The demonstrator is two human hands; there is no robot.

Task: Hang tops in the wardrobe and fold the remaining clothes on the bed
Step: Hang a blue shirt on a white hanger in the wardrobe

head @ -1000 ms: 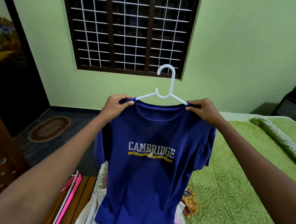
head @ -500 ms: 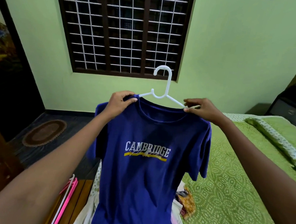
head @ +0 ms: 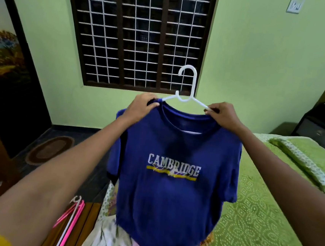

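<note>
The left hand [head: 141, 107] and right hand [head: 223, 113] each pinched a shoulder of the blue T-shirt [head: 174, 175], held up between them on a white hanger [head: 188, 85]. A shoulder seemed likely to slip off an arm if either pinch loosened. Below the hands lay the green bed [head: 263, 221] and a clothes pile [head: 110, 240]; beyond them, a barred window [head: 138, 35].

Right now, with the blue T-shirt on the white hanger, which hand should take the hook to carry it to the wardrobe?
Probably the right hand: it pinches the hanger arm just below the hook, nearer than the left hand, which grips the T-shirt shoulder.
</note>
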